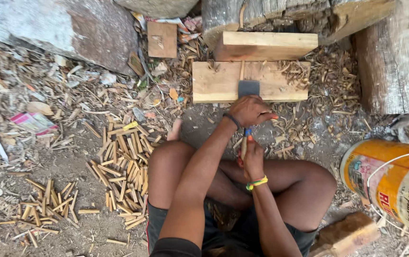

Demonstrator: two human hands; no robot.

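My left hand, with a dark band at the wrist, is closed over the near end of a grey metal blade. The blade rests on a pale wooden block. A thin wooden stick stands on the block just beyond the blade. My right hand, wearing yellow and green wristbands, grips the tool's wooden handle below a blue collar. Both hands sit between my bent knees.
Piles of split wooden sticks lie on the dirt at left, with a smaller pile further left. A second plank and logs lie ahead. A yellow bucket stands at right, and a large stone at the upper left.
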